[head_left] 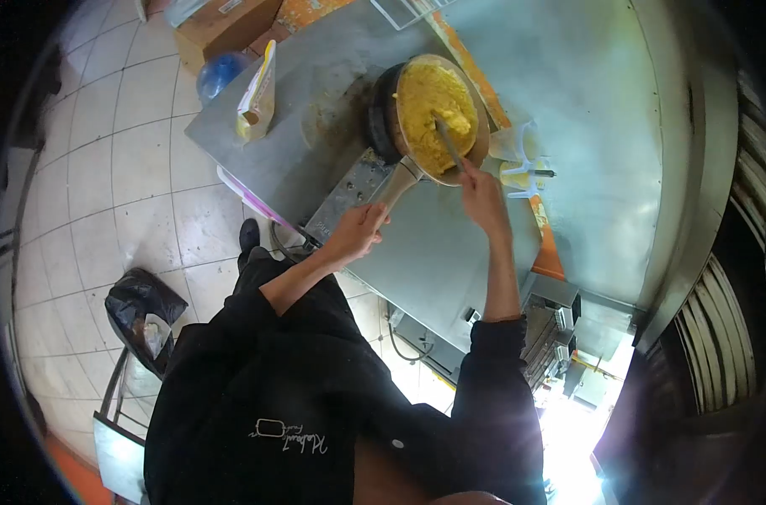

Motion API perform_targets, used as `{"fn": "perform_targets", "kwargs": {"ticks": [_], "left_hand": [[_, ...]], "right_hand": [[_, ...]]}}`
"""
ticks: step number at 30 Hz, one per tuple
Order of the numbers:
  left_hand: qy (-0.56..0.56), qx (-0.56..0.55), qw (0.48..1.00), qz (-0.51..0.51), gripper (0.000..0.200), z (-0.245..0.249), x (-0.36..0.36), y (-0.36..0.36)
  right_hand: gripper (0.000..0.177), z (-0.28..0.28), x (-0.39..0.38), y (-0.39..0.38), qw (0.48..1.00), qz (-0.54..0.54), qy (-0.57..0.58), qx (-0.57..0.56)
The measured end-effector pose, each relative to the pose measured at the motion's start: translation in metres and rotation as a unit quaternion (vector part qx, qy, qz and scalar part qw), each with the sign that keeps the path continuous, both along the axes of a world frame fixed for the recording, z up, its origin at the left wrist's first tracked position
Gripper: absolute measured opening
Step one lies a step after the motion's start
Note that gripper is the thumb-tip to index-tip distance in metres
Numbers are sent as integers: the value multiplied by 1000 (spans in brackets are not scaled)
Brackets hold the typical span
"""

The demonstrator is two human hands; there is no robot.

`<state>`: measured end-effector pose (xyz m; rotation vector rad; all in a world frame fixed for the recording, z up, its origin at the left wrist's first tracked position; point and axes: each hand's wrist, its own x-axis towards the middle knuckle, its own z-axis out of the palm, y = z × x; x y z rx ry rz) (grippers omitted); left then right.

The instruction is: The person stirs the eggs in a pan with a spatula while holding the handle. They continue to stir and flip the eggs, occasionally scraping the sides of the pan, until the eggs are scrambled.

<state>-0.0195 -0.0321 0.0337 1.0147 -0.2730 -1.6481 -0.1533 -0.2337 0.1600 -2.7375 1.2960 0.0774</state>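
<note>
1. Near the top centre of the frame, a yellow food mixture is contained in a round pan, beside whose left side a dark round object is seen.
2. Left of the pan's lower edge, the pale handle is held by the left hand, the grip being closed around it near its end.
3. Just below and right of the pan, a long utensil is held by the right hand; the grip is narrow and closed on its upper part, while the far end is set in the mixture.
4. Across the pan, the mixture is already spread widely, and paler lumps are gathered about the utensil's tip. It is judged to be partly thickened and broken up, with the work well under way rather than just begun.
5. As for what is left, the lumps and the flatter areas are not evenly blended, and no served portion is seen. How firm or cooked the mixture is cannot be told.
6. Right of the pan, two clear jugs are placed close by; some yellow content is seen in the lower one. At upper left, an upright packet is stood on the counter, well apart from the pan.
</note>
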Motion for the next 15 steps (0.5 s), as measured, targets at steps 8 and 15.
{"fn": "perform_targets", "kwargs": {"ticks": [8,15], "left_hand": [[8,-2,1000,-10,46,3,1,1],[-82,-61,995,-19,45,2,10,11]], "right_hand": [[34,22,21,1,998,-39,29,42],[35,69,3,29,991,-51,16,124]]}}
